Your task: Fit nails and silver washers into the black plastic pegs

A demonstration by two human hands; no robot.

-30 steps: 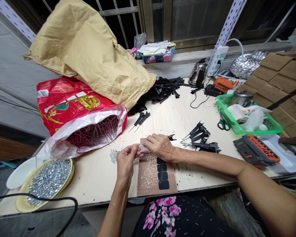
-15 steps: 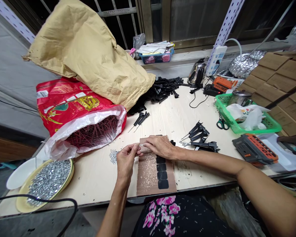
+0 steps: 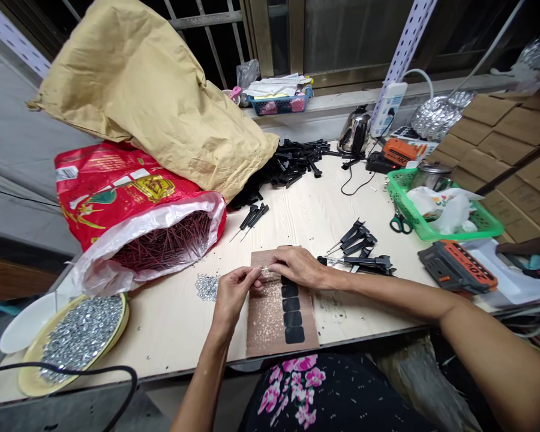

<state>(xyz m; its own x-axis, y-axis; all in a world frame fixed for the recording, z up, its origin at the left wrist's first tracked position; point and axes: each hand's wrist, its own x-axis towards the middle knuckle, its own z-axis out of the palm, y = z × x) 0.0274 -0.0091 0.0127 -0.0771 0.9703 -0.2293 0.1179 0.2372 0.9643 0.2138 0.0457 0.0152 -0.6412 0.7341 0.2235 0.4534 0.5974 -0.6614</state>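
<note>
My left hand pinches one end of a thin, light metal piece between thumb and forefinger. At its other end, my right hand has its fingers closed, palm down. The fingertips cover most of the piece, so its exact kind does not show. Both hands are over a brown board with pale specks and a column of black square pads. Just left of my left hand lies a small heap of shiny metal bits. Several black-handled pieces with thin metal shafts lie beyond my right wrist.
At left, an open red sack holds dark red rods, near a yellow bowl of metal bits. Black parts are heaped behind. To the right are scissors, a green basket and a battery pack.
The view has turned slightly, shifting the scene left. Both hands have moved a little right over the board, fingertips still close together on the thin metal piece.
</note>
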